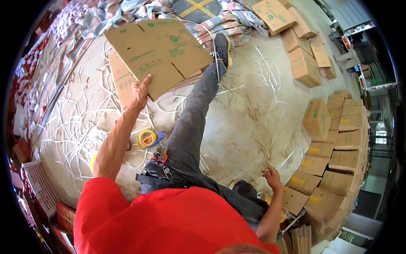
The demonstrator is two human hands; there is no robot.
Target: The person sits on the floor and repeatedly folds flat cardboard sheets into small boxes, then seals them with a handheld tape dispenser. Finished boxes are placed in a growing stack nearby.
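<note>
My left hand is closed on the near edge of a flattened cardboard box, a brown sheet with green print and dark slots. Its thumb lies on top of the sheet; the other fingers are partly hidden. Beneath it shows another brown cardboard sheet, close to my outstretched leg. At the lower right, my right hand hangs in the air beside my body, its fingers loosely bent and apart, with nothing seen in them. A yellow tape roll on a blue dispenser lies on the floor by my left thigh.
White strapping strips tangle over the floor at left, with more at right. Stacked cartons curve along the right side; others stand farther back. A checked cloth lies at the far side. A white crate stands at left.
</note>
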